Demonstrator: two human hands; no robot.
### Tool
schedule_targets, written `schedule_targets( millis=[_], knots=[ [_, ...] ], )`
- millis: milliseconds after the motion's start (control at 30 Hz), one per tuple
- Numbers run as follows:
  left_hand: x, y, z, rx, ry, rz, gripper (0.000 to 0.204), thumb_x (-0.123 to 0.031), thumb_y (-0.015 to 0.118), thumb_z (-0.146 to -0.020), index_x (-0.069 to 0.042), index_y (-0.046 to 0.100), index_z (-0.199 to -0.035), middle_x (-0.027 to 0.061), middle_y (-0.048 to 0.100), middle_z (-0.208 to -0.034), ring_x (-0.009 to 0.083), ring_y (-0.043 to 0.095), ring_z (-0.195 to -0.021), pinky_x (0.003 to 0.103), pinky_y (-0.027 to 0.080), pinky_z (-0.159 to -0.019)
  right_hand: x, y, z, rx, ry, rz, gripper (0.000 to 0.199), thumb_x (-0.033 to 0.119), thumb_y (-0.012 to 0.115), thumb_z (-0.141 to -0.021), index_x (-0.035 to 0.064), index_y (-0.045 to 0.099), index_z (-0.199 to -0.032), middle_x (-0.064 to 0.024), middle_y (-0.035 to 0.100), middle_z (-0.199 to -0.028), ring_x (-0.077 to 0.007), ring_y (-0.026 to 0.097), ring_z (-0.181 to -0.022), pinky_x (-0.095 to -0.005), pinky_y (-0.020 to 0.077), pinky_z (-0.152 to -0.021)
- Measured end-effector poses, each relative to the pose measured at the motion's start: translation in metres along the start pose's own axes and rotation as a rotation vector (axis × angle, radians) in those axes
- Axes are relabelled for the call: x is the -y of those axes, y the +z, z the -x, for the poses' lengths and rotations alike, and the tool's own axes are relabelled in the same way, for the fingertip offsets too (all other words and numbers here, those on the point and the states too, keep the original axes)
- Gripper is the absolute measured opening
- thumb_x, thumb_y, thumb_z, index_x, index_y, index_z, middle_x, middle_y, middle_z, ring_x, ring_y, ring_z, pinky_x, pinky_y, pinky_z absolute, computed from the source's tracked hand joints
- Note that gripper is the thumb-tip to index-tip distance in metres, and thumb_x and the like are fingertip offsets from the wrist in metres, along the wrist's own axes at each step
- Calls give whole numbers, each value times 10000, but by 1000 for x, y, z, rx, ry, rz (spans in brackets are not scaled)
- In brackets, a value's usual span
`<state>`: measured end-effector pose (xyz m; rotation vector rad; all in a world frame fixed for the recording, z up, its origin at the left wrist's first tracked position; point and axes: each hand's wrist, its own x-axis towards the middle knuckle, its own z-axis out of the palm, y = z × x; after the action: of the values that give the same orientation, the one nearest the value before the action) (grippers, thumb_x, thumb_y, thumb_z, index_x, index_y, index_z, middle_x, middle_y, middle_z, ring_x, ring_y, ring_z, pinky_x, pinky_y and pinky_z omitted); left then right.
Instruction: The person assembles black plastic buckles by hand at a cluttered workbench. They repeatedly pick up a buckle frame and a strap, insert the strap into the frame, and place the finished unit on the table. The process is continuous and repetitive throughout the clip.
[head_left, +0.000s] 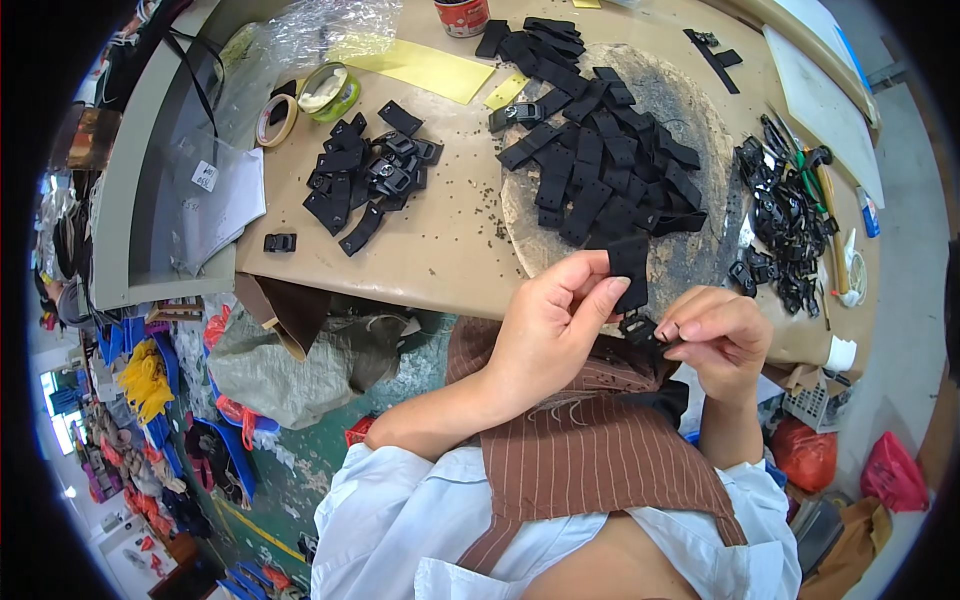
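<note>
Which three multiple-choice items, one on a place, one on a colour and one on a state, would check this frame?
1. Where does the large heap of strap pieces lie?
A. on the round worn pad
B. on the floor
C. in the plastic bag

2. What colour is the strap piece in the left hand?
A. yellow
B. black
C. white

3. What is the right hand doing?
A. resting flat on the table
B. pinching a small black buckle
C. holding a tape roll

Answers: 1 A, the heap covers the round pad; 2 B, the strip is black; 3 B, its fingertips close on the buckle below the strap.
</note>
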<state>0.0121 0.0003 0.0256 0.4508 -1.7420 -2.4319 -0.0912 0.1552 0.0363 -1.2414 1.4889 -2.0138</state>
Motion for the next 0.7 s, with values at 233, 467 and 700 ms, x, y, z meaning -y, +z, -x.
schedule_targets(
  millis=[233, 467, 700],
  knots=[
    [-11, 0, 6, 44, -2, -277, 206, -32, 472, -934, 33, 572, -1101, 52, 646, -981, 79, 589, -869, 219, 485, -745, -5, -4, -1, 16, 1, 104, 261, -105, 724, -644, 2, 611, -855, -131, 642, -772, -205, 641, -714, -271, 508, -616],
    [12, 12, 13, -2, 123, -254, 218, -46, 531, -893, -11, 597, -1098, 106, 622, -697, 60, 551, -612, 251, 456, -554, -12, -6, 10, -74, 347, -43, 184, -99, 686, -712, -16, 614, -859, -105, 600, -884, -160, 598, -808, -262, 488, -696],
    [8, 6, 14, 102, 26, -292, 246, -48, 523, -899, -26, 590, -1135, 75, 588, -666, 46, 507, -617, 230, 434, -561, -10, -5, 13, -66, 314, -10, 210, -91, 704, -698, -13, 621, -875, -91, 566, -884, -141, 550, -799, -246, 453, -711]
  ],
)
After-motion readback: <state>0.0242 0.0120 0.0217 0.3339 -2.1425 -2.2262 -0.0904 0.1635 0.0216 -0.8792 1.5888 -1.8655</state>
